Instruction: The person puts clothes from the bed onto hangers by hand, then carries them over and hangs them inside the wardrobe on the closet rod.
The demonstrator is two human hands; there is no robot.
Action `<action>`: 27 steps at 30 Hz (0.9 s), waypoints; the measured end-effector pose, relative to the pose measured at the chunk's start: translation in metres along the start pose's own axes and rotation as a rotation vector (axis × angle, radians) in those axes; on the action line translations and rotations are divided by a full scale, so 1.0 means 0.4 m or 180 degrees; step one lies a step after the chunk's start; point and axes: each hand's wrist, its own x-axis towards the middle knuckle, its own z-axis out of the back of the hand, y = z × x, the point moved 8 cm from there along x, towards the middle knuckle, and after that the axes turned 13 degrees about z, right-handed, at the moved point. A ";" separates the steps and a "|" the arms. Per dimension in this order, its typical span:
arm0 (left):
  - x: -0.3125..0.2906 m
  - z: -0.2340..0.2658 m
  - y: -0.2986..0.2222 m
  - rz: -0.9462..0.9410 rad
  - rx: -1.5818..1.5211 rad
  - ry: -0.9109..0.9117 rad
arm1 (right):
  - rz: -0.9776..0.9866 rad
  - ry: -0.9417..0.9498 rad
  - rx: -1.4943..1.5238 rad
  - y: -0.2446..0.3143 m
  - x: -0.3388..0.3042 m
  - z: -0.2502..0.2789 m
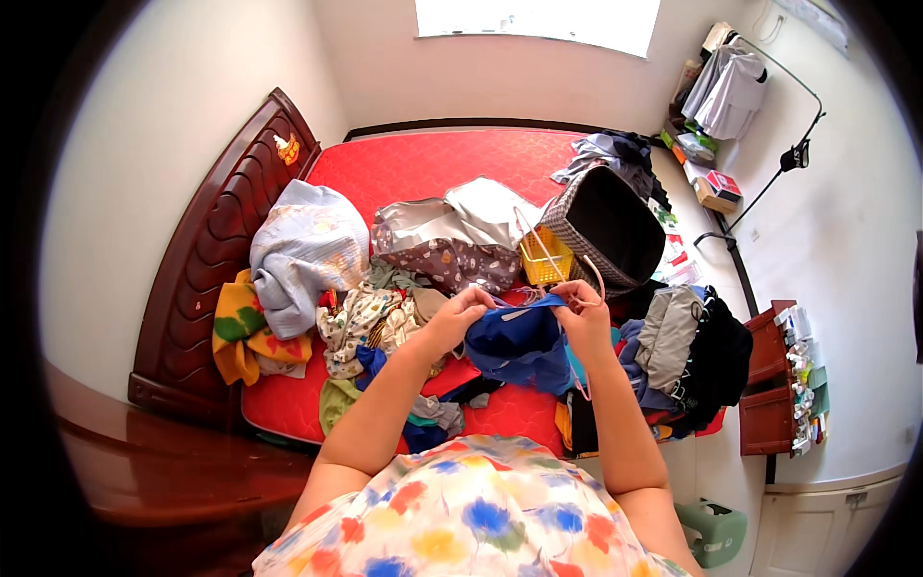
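Note:
Both hands are in front of me over the bed, holding up a blue garment (pixel 519 348) by its top edge. My left hand (pixel 464 315) pinches the left end of that edge, and my right hand (pixel 581 315) grips the right end. Between them the garment hangs open, with a small white label at the edge. Pale pink thin curved pieces (pixel 597 274), like parts of a clothes hanger, show around my right hand; how they are held is hidden. Just beyond the hands stands a yellow plastic basket (pixel 544 258).
A red mattress (pixel 433 154) carries heaped clothes (pixel 370 322), a grey-blue quilt (pixel 308 245), a silver-lined patterned bag (pixel 447 236) and a dark-lined storage box (pixel 615 226). More clothes (pixel 673 337) lie at right. A wooden headboard (pixel 221 240) stands left; a garment rack (pixel 769 188) stands far right.

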 end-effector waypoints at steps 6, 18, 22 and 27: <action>-0.014 -0.036 -0.023 0.0486 0.1110 0.0235 | 0.0338 -0.0179 -0.0085 -0.018 -0.003 0.038; 0.020 0.138 -0.058 -0.0070 -0.0270 -0.0572 | -0.0216 -0.0400 0.0806 0.002 -0.081 0.140; 0.010 0.150 -0.062 0.0034 -0.0496 -0.0657 | -0.0516 -0.0169 0.1288 -0.029 -0.142 0.163; 0.018 0.157 -0.060 -0.0091 -0.0447 -0.0719 | -0.0843 0.0412 0.1171 -0.004 -0.167 0.041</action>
